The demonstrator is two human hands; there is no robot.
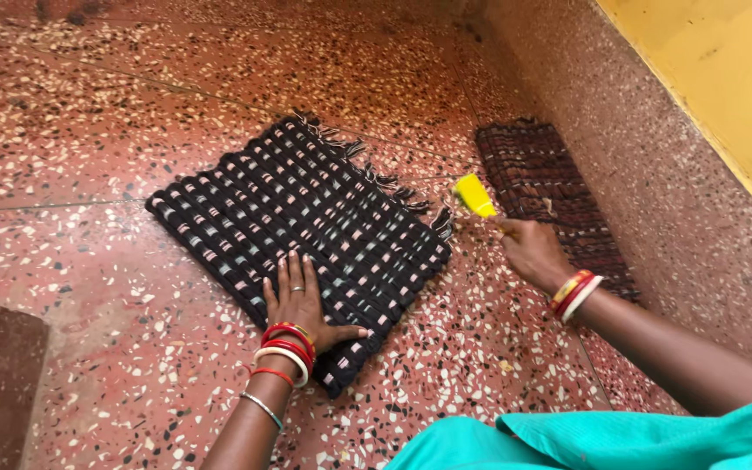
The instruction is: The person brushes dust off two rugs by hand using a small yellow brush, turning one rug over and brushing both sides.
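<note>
My left hand (299, 300) lies flat, fingers spread, on the black woven mat (302, 222) spread on the speckled floor (89, 130). My right hand (533, 252) grips a yellow brush (474, 195) at the mat's fringed edge; brushing looks barely begun.

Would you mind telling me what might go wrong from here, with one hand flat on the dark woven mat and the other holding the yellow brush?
1. The left hand presses only the near corner of the black woven mat, so the far side might slide on the smooth speckled floor.
2. The yellow brush in the right hand sits by the fringe and could snag its loose strands.
</note>
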